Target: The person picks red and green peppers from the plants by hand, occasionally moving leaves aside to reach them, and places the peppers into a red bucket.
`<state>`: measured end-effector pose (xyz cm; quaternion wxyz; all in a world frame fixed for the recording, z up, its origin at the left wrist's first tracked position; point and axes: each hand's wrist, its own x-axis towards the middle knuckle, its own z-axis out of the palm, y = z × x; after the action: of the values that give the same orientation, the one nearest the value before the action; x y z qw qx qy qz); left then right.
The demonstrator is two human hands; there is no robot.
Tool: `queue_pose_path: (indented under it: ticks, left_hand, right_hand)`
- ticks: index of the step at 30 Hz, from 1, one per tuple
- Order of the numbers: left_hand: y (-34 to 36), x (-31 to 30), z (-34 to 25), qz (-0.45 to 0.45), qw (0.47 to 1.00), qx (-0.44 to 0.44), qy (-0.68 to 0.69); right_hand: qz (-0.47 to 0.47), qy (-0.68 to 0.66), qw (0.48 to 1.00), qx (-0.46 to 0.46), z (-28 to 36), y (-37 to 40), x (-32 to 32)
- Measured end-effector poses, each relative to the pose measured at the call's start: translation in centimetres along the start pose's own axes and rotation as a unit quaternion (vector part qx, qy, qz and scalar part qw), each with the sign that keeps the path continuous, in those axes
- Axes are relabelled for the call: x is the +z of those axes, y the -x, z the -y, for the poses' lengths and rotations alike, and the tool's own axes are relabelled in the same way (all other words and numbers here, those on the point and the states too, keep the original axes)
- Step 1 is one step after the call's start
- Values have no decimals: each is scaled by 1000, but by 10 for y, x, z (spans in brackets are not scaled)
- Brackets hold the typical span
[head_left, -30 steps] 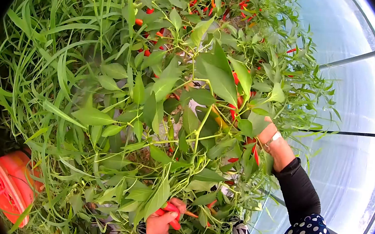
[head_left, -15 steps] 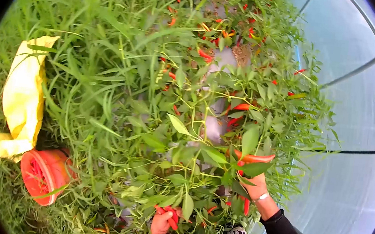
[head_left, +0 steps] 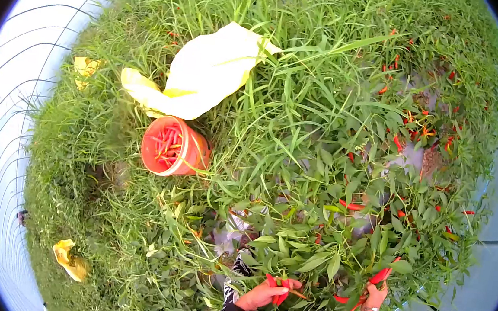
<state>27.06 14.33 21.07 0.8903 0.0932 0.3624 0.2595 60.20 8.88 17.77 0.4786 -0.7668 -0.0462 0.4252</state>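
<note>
Low in the view, my left hand (head_left: 264,295) is closed round several red peppers (head_left: 277,289). To its right, my right hand (head_left: 375,297) grips several red peppers (head_left: 380,276) beside the leaves of a pepper plant (head_left: 323,257); its fingertips are partly hidden. More red peppers (head_left: 351,206) hang among the leaves above my hands. A red bucket (head_left: 196,153) lies tilted in the grass at the upper left, with many red peppers (head_left: 169,146) inside.
A large yellow sack (head_left: 212,70) lies on the grass above the bucket. Smaller yellow sacks (head_left: 70,260) lie at the far left. Tall grass (head_left: 291,99) stands between bucket and plants. The curved greenhouse wall (head_left: 10,88) shows at left, with a distant person (head_left: 22,216).
The view has turned left, so the bucket and sack appear nearer the middle. My left hand has come out from behind the leaves. More peppers now show in my right hand.
</note>
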Motion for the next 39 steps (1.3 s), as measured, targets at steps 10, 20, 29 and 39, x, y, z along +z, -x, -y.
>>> queue_pose_path:
  ticks: [10,20,29,39]
  left_hand:
    - [16,36,12,3,997,13,79]
    - [51,95,25,-42,988,141,44]
    - [85,85,8,-7,990,84,112]
    - [106,88,2,-91,973,170,129]
  right_hand:
    - [256,67,964,8,91,80,32]
    - [452,213,838,218,96,163,77]
    - [555,278,744,248,110,191,101]
    - [571,231,759,214,103,228,95]
